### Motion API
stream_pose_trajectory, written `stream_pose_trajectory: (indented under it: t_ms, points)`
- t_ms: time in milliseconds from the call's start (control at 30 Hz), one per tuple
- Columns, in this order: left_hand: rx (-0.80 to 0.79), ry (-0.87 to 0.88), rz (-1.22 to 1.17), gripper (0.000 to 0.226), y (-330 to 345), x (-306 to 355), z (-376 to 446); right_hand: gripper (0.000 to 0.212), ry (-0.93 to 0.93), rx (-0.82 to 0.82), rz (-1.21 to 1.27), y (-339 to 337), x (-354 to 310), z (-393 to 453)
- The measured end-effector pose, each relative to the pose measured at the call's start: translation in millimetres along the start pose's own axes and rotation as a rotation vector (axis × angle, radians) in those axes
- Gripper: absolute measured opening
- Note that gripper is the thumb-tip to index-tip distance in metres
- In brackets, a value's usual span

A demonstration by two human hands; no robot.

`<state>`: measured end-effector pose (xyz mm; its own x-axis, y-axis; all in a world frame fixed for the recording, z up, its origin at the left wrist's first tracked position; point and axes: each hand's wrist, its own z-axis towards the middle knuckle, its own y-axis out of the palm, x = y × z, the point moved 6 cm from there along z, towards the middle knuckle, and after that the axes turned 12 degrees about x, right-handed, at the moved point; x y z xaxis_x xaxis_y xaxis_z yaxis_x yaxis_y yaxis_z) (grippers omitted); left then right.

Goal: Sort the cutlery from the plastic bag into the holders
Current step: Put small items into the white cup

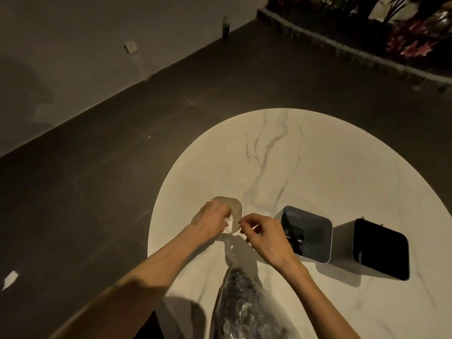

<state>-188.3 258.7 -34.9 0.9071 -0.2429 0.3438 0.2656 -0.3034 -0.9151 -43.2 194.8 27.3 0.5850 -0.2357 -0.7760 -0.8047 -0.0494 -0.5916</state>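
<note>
Hands (238, 227) above plastic bag (247, 307)

White, grey-veined marble table (305, 152), clear plastic bag (247, 307), grey holder (278, 215), black holder (381, 250), dark floor (97, 167).

Dim, warm light falls from above onto the surface (305, 152), leaving the floor (85, 179) and wall (73, 33) murky. Hard shadows lie under the arms and holders. Wide-angle bending curves the edges; the picture is soft and grainy.
</note>
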Motion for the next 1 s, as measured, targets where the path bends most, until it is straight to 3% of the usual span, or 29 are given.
stream_pose_trajectory:
  t_ms: [133, 267, 367, 433, 500, 633, 800, 867, 1000]
  points:
    - [-0.105, 0.071, 0.063, 0.016, 22, 1, 17, 0.02, -0.016, -0.002, 0.0, 0, 2, -2]
    - [-0.079, 0.094, 0.173, 0.012, 8, 17, 18, 0.02, -0.017, 0.001, 0.018, -3, 5, -2]
    - [-0.069, 0.075, 0.179, 0.025, 6, 16, 18, 0.02, -0.007, 0.006, 0.03, -5, 9, -3]
    - [-0.08, 0.062, 0.206, 0.011, 5, 15, 17, 0.02, 0.0, 0.001, 0.031, -5, 12, -4]
    - [-0.064, 0.063, 0.228, 0.015, 5, 14, 18, 0.02, 0.005, -0.003, 0.033, -4, 13, -4]
    - [-0.036, 0.069, 0.072, 0.024, 4, 9, 20, 0.02, 0.013, -0.001, 0.036, -6, 16, -3]
    - [-0.018, -0.028, -0.314, 0.038, -8, 9, 13, 0.019, 0.009, 0.005, 0.045, -6, 13, -4]
    - [-0.015, -0.016, -0.358, 0.041, -11, 10, 11, 0.019, 0.011, 0.005, 0.051, -6, 12, -4]
    - [-0.035, -0.004, -0.174, 0.03, 0, -1, 12, 0.019, 0.021, 0.01, 0.061, -9, 14, -5]
